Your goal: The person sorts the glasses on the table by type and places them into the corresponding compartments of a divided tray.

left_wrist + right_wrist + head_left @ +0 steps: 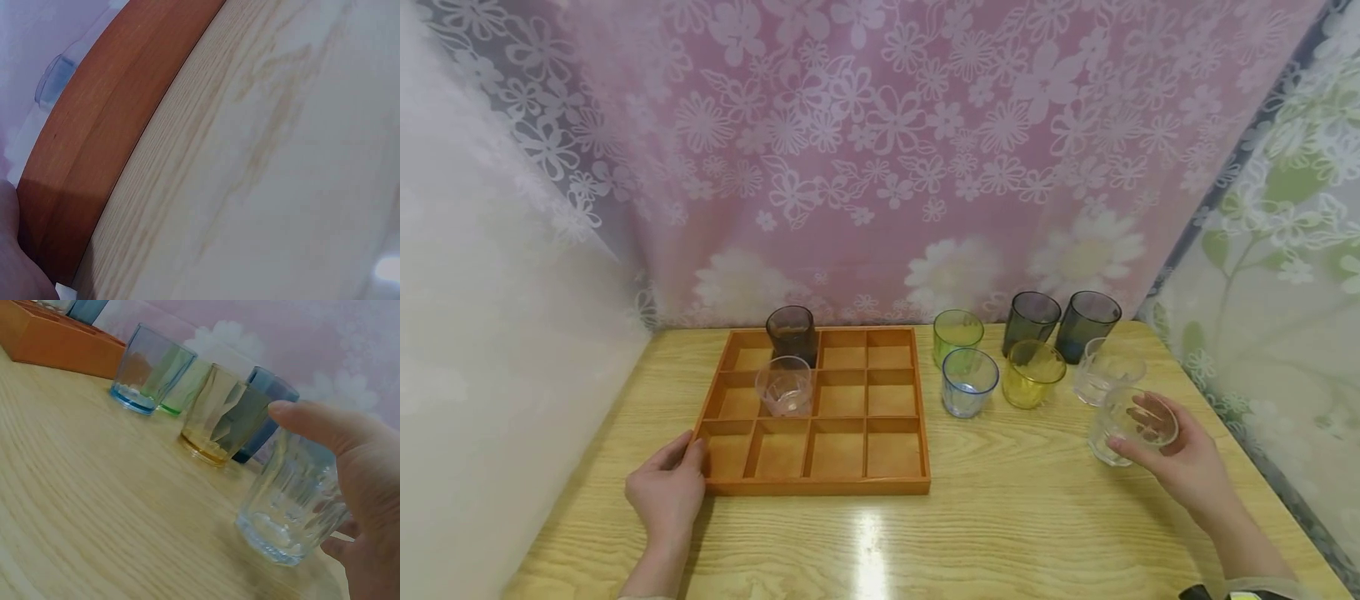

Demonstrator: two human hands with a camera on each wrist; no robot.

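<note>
Your right hand grips the clear faceted tumbler, roughly upright, on the surface's right side; the wooden compartment tray, gripped by your left hand, lies well leftward.

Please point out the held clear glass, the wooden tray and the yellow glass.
Held clear glass (282, 497), right wrist view: middle of its side.
Wooden tray (817, 486), head view: front wall.
Yellow glass (1033, 382), head view: its body.
</note>
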